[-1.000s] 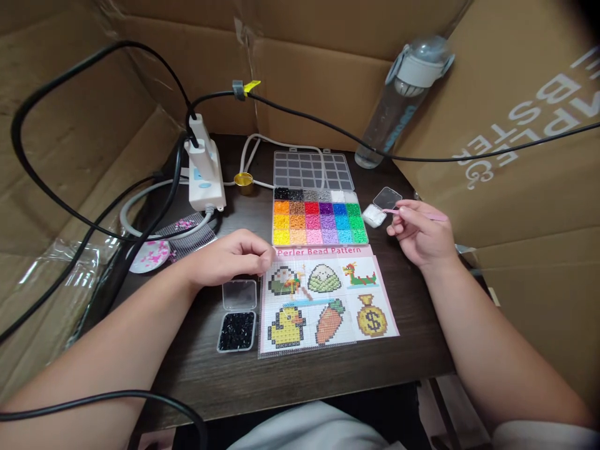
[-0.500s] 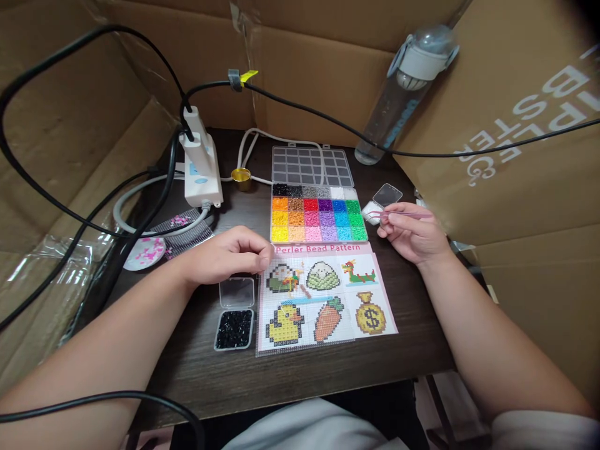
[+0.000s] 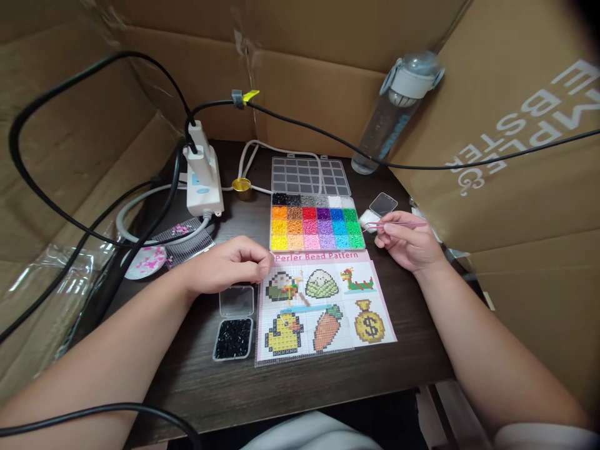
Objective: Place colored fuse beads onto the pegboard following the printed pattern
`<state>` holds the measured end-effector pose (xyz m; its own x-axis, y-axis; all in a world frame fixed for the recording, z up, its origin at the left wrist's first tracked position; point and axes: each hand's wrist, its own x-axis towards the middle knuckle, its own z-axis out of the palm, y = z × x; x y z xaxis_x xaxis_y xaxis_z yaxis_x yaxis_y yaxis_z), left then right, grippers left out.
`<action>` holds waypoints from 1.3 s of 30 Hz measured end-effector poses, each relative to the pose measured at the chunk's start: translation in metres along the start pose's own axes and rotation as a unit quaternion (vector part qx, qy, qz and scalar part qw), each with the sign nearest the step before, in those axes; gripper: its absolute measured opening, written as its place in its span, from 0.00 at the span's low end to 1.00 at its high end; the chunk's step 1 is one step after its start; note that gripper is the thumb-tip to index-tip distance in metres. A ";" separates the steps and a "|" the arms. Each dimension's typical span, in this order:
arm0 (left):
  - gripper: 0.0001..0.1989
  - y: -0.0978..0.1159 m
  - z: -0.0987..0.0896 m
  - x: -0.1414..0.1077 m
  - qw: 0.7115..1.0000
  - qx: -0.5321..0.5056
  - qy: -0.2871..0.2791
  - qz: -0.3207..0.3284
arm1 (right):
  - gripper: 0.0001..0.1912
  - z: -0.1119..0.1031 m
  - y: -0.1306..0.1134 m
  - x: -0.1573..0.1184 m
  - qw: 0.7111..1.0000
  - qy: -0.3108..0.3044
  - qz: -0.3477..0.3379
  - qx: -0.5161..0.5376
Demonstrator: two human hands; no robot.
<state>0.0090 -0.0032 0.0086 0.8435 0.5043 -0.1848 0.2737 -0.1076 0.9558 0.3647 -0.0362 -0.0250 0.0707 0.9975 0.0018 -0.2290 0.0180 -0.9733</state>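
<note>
My right hand (image 3: 409, 242) pinches pink tweezers (image 3: 407, 224). Their tips point left, over a small open box of white beads (image 3: 369, 220); whether a bead is between them is too small to tell. My left hand (image 3: 234, 265) is closed, its curled fingers at the upper left edge of the Perler bead pattern sheet (image 3: 372, 281); what they hold, if anything, is hidden. A clear pegboard (image 3: 304, 355) with some coloured beads lies over the sheet's left part. Below my left hand sits an open box of black beads (image 3: 233, 339). Behind the sheet stands a sorted bead case (image 3: 310, 213).
The bead case's clear lid (image 3: 312, 175) lies folded back. A power strip (image 3: 204, 187) with black cables (image 3: 304, 128) stands back left, near a gold cup (image 3: 242, 187) and a dish of pink beads (image 3: 146, 260). A water bottle (image 3: 389, 119) stands back right; cardboard walls (image 3: 319, 87) surround the table.
The camera has tilted up a little, so the table's things appear lower. Both hands keep nearly the same pose; the tweezer tips stay over the white-bead box.
</note>
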 end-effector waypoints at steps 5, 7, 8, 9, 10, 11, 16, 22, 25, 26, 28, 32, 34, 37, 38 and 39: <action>0.16 0.002 0.001 0.000 1.000 -0.013 0.004 -0.010 | 0.09 0.004 0.001 -0.004 0.999 0.009 -0.030 -0.008; 0.15 0.002 0.002 0.000 1.000 -0.017 0.004 -0.016 | 0.10 0.004 0.003 -0.005 0.999 0.008 -0.036 -0.010; 0.15 0.002 0.002 0.000 1.000 -0.018 0.003 -0.017 | 0.10 0.004 0.004 -0.005 0.999 0.006 -0.035 -0.012; 0.15 0.002 0.003 0.000 1.000 -0.018 0.003 -0.015 | 0.11 0.004 0.005 -0.005 0.999 0.003 -0.033 -0.014; 0.15 0.001 0.003 0.000 1.000 -0.019 0.002 -0.014 | 0.12 0.005 0.005 -0.006 0.999 0.002 -0.031 -0.016; 0.14 0.001 0.003 0.000 1.000 -0.019 0.002 -0.012 | 0.12 0.006 0.006 -0.006 0.999 0.002 -0.030 -0.016; 0.13 -0.005 0.002 -0.002 1.000 -0.015 0.003 -0.009 | 0.11 0.026 -0.002 -0.011 0.998 0.010 -0.057 -0.013; 0.12 -0.006 0.001 -0.001 1.000 -0.012 0.003 -0.002 | 0.06 0.060 -0.020 -0.026 0.987 -0.044 -0.100 -0.121; 0.13 -0.004 0.002 -0.001 1.000 -0.014 0.003 -0.003 | 0.06 0.073 -0.016 -0.031 0.979 -0.058 -0.096 -0.169; 0.13 -0.003 0.002 -0.001 1.000 -0.013 0.002 -0.005 | 0.06 0.076 -0.014 -0.032 0.979 -0.055 -0.091 -0.176; 0.13 -0.002 0.002 0.000 1.000 -0.011 -0.001 -0.007 | 0.05 0.083 -0.007 -0.035 0.979 -0.036 -0.078 -0.183; 0.13 -0.001 0.002 0.001 1.000 -0.003 -0.004 -0.008 | 0.07 0.090 0.002 -0.039 0.984 -0.007 -0.038 -0.173; 0.13 -0.001 0.001 0.001 1.000 -0.002 -0.007 -0.011 | 0.08 0.088 0.005 -0.040 0.988 -0.011 -0.016 -0.155; 0.13 -0.001 0.001 0.000 1.000 -0.006 -0.007 -0.008 | 0.08 0.083 0.009 -0.038 0.991 -0.012 -0.003 -0.133; 0.13 -0.001 0.001 0.000 1.000 -0.007 -0.006 -0.005 | 0.08 0.081 0.011 -0.037 0.992 -0.012 -0.004 -0.125; 0.13 -0.001 0.001 0.000 1.000 -0.008 -0.005 -0.003 | 0.08 0.080 0.012 -0.036 0.993 -0.014 -0.006 -0.117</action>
<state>0.0096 -0.0042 0.0074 0.8462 0.4969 -0.1922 0.2715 -0.0918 0.9580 0.2822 -0.0668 -0.0186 0.0451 0.9988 0.0177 0.0048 0.0175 -0.9998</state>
